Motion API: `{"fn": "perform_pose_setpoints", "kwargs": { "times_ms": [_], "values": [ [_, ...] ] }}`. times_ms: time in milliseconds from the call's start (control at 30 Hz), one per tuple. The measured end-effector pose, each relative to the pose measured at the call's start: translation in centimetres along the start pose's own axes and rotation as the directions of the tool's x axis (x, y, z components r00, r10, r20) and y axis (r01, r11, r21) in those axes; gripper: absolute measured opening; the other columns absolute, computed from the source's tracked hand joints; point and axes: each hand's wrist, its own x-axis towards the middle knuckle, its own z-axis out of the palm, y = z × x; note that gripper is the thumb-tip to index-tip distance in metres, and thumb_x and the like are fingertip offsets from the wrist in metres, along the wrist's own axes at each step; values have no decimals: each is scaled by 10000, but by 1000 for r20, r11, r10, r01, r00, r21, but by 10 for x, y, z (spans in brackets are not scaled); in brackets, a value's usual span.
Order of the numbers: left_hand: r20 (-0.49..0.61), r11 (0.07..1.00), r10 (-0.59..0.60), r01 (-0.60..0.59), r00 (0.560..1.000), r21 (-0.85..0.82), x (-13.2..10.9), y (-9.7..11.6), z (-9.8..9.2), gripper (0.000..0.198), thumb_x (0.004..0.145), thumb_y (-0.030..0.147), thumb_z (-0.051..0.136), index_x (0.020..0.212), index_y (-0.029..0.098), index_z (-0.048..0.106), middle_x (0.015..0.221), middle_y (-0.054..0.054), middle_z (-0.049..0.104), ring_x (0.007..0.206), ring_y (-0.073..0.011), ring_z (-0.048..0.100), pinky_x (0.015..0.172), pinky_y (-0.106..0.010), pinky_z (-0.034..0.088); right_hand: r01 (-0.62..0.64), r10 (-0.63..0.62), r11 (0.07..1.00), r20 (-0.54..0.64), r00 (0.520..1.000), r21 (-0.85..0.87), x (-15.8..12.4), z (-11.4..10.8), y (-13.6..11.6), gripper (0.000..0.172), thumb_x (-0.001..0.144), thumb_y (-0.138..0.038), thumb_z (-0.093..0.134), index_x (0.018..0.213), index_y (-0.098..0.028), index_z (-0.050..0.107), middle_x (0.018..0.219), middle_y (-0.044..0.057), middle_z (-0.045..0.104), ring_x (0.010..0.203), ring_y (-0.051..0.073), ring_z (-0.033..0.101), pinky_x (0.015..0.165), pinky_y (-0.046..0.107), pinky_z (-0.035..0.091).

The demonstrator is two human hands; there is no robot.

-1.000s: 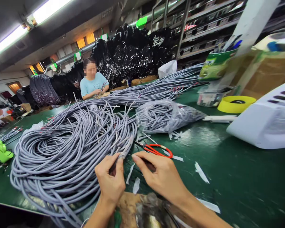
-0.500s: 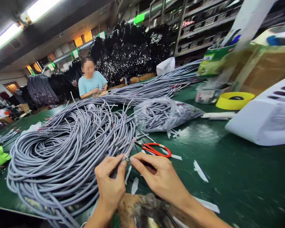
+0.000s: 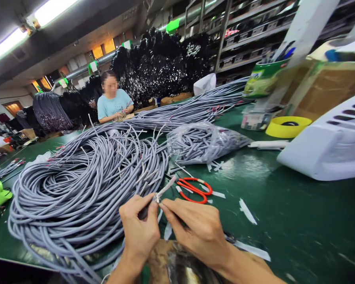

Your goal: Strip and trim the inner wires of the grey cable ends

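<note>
My left hand (image 3: 140, 227) is closed round a grey cable near its end, thumb and forefinger pinching it. From the pinch a stripped, braided whitish end (image 3: 167, 188) sticks out up and to the right. My right hand (image 3: 197, 223) is closed, its fingertips pinched against the base of that braid; what lies between them is too small to make out. Just beyond my hands are red-handled scissors (image 3: 207, 188), their blades partly hidden behind the braided end. A large coil of grey cables (image 3: 77, 197) fills the table on the left.
A clear plastic bag (image 3: 202, 142) of short grey pieces lies behind the scissors. White scraps (image 3: 247, 211) are strewn over the green table (image 3: 307, 221). To the right are a yellow ring (image 3: 288, 126), a white slotted housing (image 3: 328, 154) and a carton (image 3: 331, 86). Across the table sits a person (image 3: 114, 104).
The braided end has tipped over to the right. My right fingertips have moved slightly down and left, against its base. The view has shifted a little.
</note>
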Motion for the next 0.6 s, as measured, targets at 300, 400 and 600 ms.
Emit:
{"fn": "perform_pose_setpoints", "kwargs": {
  "times_ms": [300,400,600],
  "values": [
    [-37,985,117,-111,992,130,-1,3,3,232,790,124,469,810,108,699,539,-34,570,442,-111,484,424,-210,370,-55,55,997,-7,998,60,3,-3,-5,189,830,-113,464,701,-157,594,520,10,604,421,102,543,435,202,424],
    [42,986,-26,18,999,163,5,-4,2,231,774,128,490,720,131,714,529,-39,595,467,-130,519,466,-231,385,91,-91,993,-8,996,81,-4,-2,-18,258,847,-136,440,662,-204,607,442,-24,544,375,99,495,403,217,385],
    [5,961,-264,263,965,-89,8,-17,2,174,747,215,569,758,134,722,621,-56,662,531,-142,571,487,-226,425,6,-6,1000,-55,998,3,9,-5,-3,213,847,-134,450,707,-170,606,584,26,656,510,112,597,534,218,440]
  ]
}}
